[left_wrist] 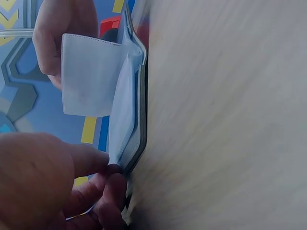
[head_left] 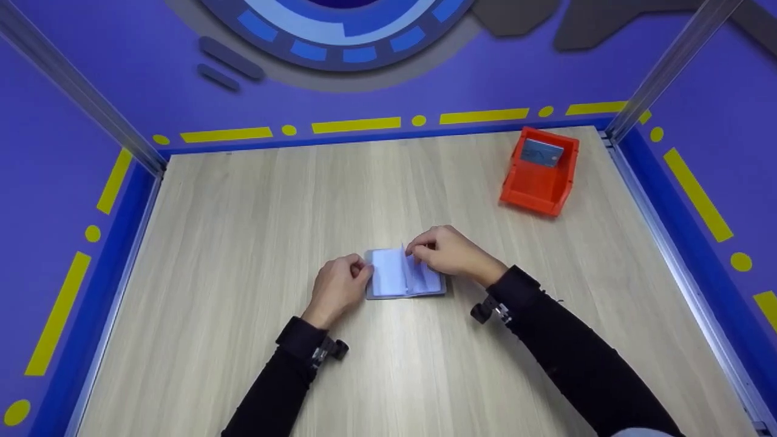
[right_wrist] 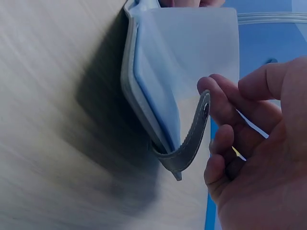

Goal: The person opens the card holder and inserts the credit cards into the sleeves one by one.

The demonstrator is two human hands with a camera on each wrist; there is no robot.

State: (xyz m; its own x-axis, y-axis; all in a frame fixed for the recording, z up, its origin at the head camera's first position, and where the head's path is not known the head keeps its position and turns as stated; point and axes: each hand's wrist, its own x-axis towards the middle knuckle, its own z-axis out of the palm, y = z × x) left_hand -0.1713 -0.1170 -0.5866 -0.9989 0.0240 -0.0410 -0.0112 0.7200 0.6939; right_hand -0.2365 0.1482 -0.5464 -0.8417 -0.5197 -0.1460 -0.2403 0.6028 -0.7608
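Observation:
A small grey card holder [head_left: 388,276] lies spread on the table, its whitish clear sleeves showing. My left hand [head_left: 340,288] pinches its left edge between thumb and fingers, seen close up in the left wrist view. One sleeve page [left_wrist: 91,74] stands raised near the middle. My right hand [head_left: 449,252] pinches at the outer corner of that page, thumb and fingertips close together. In the right wrist view, a grey stitched strap with a snap [right_wrist: 189,148] curves up from the holder's edge, just beside the right fingers.
Toward the back right of the wooden table [head_left: 255,243] stands a red bin [head_left: 537,188]. A bluish card [head_left: 541,153] leans inside it. Blue panels with yellow marks and metal posts enclose the table at the back and both sides.

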